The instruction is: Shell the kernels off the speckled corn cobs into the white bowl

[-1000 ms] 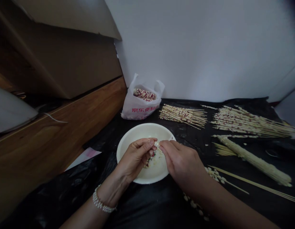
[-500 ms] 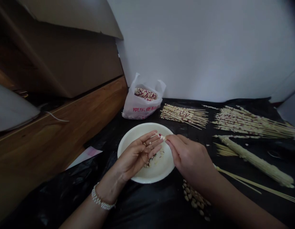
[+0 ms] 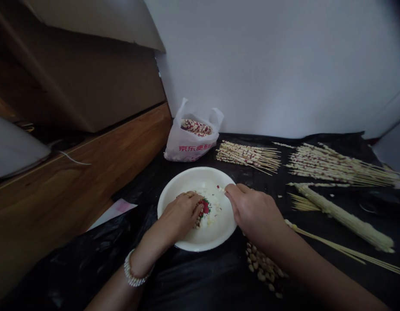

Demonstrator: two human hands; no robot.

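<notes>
My left hand [image 3: 182, 215] is palm down in the white bowl [image 3: 167, 183], its fingers curled over small corn kernels [image 3: 198, 222] on the bottom; the fingertips are partly hidden. A red print shows on the bowl's floor beside the fingers. My right hand [image 3: 253, 209] is closed over the bowl's right rim. It pinches a thin skewer [image 3: 221, 189] with a few white and red kernels on it; the rest is hidden in the hand. Below my right forearm lies a heap of brown, nut-like pieces [image 3: 262, 263] on black plastic sheeting [image 3: 200, 280].
A white plastic bag [image 3: 193, 144] holding corncobs [image 3: 196, 127] stands behind the bowl. Two bundles of kernel-threaded skewers [image 3: 245, 153] lie at right, near a bare cob [image 3: 345, 216] and loose sticks [image 3: 336, 246]. A cardboard box [image 3: 99, 82] and wooden board [image 3: 122, 155] border the left.
My left hand has turned from palm up to palm down and lowered into the bowl. My right hand keeps its pinch on the skewer, nearly in the same place.
</notes>
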